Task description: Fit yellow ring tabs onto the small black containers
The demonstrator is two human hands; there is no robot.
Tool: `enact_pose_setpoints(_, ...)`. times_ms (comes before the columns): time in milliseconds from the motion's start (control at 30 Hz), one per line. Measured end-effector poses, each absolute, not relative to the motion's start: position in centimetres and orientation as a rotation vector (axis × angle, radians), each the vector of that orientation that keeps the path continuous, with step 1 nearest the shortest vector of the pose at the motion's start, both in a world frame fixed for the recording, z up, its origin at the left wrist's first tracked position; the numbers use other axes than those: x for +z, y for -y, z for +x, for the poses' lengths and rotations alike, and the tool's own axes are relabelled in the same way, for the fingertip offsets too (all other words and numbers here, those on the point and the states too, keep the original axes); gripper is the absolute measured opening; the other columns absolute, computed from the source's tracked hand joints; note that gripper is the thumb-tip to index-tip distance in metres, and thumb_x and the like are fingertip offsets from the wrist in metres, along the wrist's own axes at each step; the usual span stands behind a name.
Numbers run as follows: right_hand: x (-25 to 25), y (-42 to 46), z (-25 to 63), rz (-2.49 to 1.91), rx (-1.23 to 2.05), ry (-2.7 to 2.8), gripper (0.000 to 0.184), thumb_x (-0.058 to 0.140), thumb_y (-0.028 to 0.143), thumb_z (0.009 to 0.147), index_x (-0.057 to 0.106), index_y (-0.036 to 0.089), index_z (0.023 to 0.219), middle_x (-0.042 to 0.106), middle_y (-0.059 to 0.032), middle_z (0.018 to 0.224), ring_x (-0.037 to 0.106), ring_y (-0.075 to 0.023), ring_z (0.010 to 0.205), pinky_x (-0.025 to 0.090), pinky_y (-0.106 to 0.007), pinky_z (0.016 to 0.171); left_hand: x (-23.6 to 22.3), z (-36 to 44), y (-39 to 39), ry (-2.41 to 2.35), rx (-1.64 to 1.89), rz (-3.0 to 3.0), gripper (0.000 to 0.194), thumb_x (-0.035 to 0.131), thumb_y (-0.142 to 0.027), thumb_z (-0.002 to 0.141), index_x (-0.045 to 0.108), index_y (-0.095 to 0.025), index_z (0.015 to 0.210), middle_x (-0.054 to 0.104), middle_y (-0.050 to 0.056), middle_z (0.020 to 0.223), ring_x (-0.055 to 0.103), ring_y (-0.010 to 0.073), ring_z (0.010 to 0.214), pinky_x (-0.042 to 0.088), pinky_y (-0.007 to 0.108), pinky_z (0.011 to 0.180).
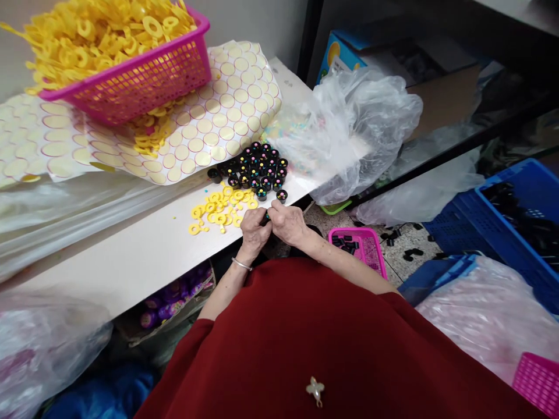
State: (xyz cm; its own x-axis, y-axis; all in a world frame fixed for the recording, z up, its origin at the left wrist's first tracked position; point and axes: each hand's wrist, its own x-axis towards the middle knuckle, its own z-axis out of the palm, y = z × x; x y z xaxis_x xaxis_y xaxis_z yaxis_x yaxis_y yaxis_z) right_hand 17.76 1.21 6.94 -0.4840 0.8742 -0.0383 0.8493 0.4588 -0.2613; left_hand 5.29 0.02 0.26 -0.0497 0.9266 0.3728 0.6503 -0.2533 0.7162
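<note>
Curling the left hand point(257, 234) nearly closed and pinching a small black cap point(266, 217) between thumb and fingers; bending the fingers of the right hand point(289, 224) in against the same cap, close beside. Holding it at the near edge of the table point(144, 250), mostly hidden behind the fingers. Wearing one silver bracelet point(241, 265) on the left wrist. Just beyond, on the table, seeing a loose pile of yellow rings point(222, 219), too overlapped to count. Behind and touching in places, finding a cluster of black caps point(261, 170), more than twenty, with coloured dots inside. To the right, down on the floor, noting one small pink basket point(369, 247) of black pieces and, farther right, one blue crate point(502, 201). Farther back on the table, seeing sheets of round stickers point(236, 99), partly covered by one large pink basket point(144, 81) heaped with yellow pieces point(105, 35), uncountable. To the right of the sheets, finding crumpled clear plastic point(362, 122) covering the table's end, with one blue carton point(343, 49) behind.
</note>
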Motion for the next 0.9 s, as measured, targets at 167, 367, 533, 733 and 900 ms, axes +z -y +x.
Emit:
enact_pose_setpoints(167, 7.1, -1.8, 17.9, -1.436, 0.424, 2.642, 0.030, 0.034, 0.014, 0.091, 0.064, 0.013, 0.098, 0.061, -0.0122, 0.095, 0.055, -0.0170, 0.075, 0.034, -0.027, 0.060, 0.6, 5.4, 0.0, -1.702, 1.220, 1.872, 0.011, 0.058, -0.029, 0.072, 0.059, -0.020, 0.066, 0.057, 0.001, 0.063, 0.050, 0.0156, 0.067, 0.040, 0.028, 0.065)
enact_pose_setpoints(367, 3.5, -1.6, 19.9, -1.242, 0.562, 2.136, 0.027, 0.035, 0.023, 0.094, 0.060, 0.016, 0.086, 0.057, -0.0074, 0.088, 0.055, -0.0156, 0.082, 0.042, -0.025, 0.076, 0.3, 5.5, -0.1, -1.778, 1.183, 1.804, 0.013, 0.063, -0.032, 0.070, 0.065, -0.021, 0.076, 0.063, 0.001, 0.071, 0.054, 0.0166, 0.071, 0.043, 0.029, 0.070)
enact_pose_setpoints(533, 1.4, -1.6, 20.6, -1.429, 0.571, 1.759, 0.019, 0.043, 0.019, 0.085, 0.056, 0.017, 0.100, 0.055, -0.0082, 0.096, 0.054, -0.0169, 0.082, 0.043, -0.028, 0.074, 0.2, 5.4, -0.4, -1.795, 1.200, 1.781, 0.022, 0.067, -0.040, 0.070, 0.067, -0.021, 0.081, 0.064, 0.002, 0.073, 0.055, 0.0170, 0.073, 0.044, 0.029, 0.071)
enact_pose_setpoints(733, 2.7, -5.1, 21.6, -1.706, 0.534, 1.868, 0.036, 0.036, 0.005, 0.080, 0.059, 0.015, 0.106, 0.057, -0.0104, 0.106, 0.054, -0.0188, 0.091, 0.041, -0.028, 0.076, 0.9, 6.2, -1.5, -1.886, 1.149, 1.804, 0.025, 0.067, -0.045, 0.071, 0.067, -0.020, 0.077, 0.062, 0.002, 0.069, 0.053, 0.0174, 0.071, 0.042, 0.031, 0.071)
enact_pose_setpoints(900, 3.5, -9.9, 23.1, -1.710, 0.472, 2.062, 0.031, 0.042, 0.006, 0.079, 0.066, 0.013, 0.097, 0.059, -0.0116, 0.103, 0.048, -0.0235, 0.102, 0.038, -0.033, 0.083, 1.2, 6.9, -2.2, -1.933, 1.125, 1.739, 0.031, 0.066, -0.049, 0.070, 0.068, -0.022, 0.084, 0.061, 0.000, 0.070, 0.054, 0.0178, 0.072, 0.041, 0.030, 0.069)
